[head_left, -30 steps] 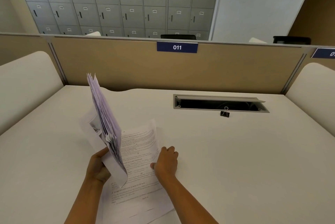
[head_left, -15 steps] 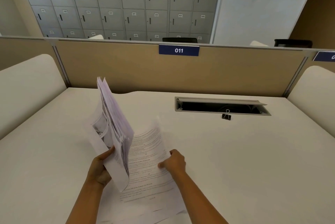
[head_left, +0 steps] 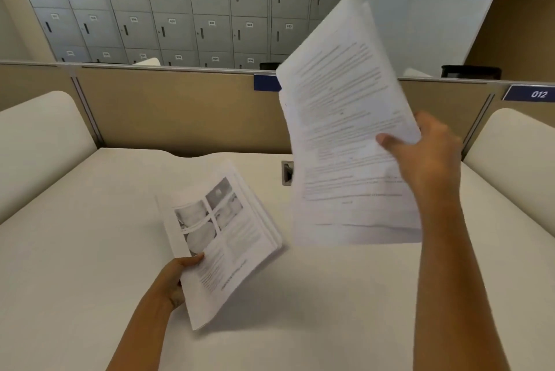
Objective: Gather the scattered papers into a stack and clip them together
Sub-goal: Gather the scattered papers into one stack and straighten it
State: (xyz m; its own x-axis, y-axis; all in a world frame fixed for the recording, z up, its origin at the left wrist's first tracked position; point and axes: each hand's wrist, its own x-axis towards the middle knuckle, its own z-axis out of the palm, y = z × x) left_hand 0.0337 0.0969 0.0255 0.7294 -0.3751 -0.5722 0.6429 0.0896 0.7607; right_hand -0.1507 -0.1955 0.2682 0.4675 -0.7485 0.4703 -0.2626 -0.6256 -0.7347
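My left hand (head_left: 177, 277) grips a stack of printed papers (head_left: 222, 238) by its lower left edge, tilted face up just above the desk; the top sheet shows grey photos and text. My right hand (head_left: 426, 154) holds a second bundle of text sheets (head_left: 345, 136) raised high over the right half of the desk, thumb on the front. The two bundles are apart. The binder clip is hidden behind the raised sheets.
The white desk (head_left: 90, 250) is bounded by a tan partition (head_left: 180, 112) at the back and padded white side panels (head_left: 36, 142). Only the left end of the cable slot (head_left: 286, 172) shows. Grey lockers stand beyond the partition.
My right hand has lifted the sheets off the desk and swung them up to the right. The left-hand stack has dropped from upright to a flatter tilt. The camera has shifted.
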